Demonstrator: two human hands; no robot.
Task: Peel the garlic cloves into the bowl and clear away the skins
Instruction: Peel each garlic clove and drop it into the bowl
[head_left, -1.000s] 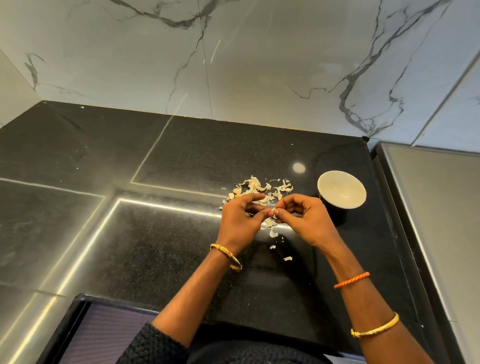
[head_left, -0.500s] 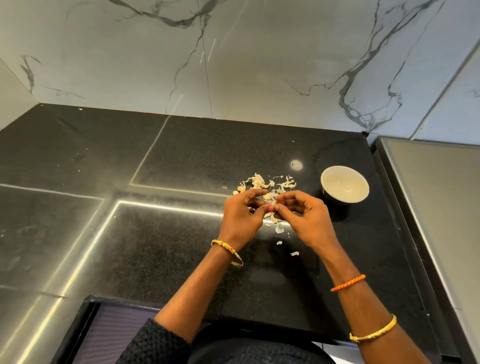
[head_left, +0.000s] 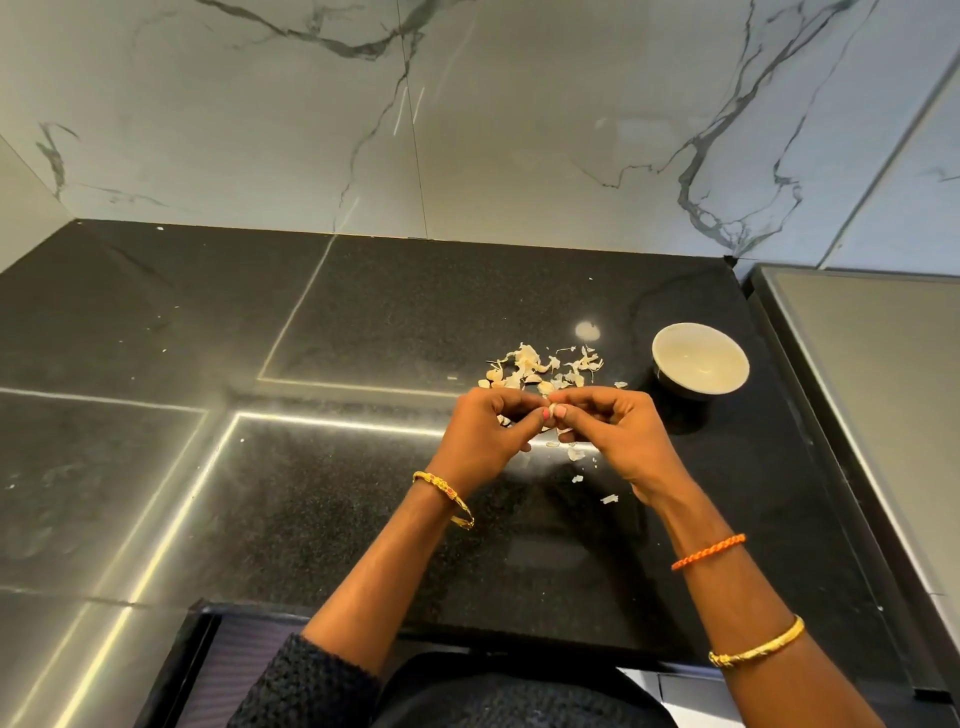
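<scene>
Both hands, left (head_left: 480, 434) and right (head_left: 618, 434), pinch one garlic clove (head_left: 555, 413) between their fingertips, above the bench (head_left: 363, 312). It could slip and miss the bowl (head_left: 700, 364) near the right edge, or land among the skins (head_left: 545, 369).

Black speckled stone countertop (head_left: 363, 322): polished, bright light streaks reflected across left part, marble wall behind. On it: pile of garlic skins (head_left: 540, 370) at centre (pale, papery); scattered skin flakes (head_left: 609, 499) nearer front edge; white-lined dark bowl (head_left: 700, 361) upright, right of pile, apart from it. Contents of bowl not discernible.
</scene>
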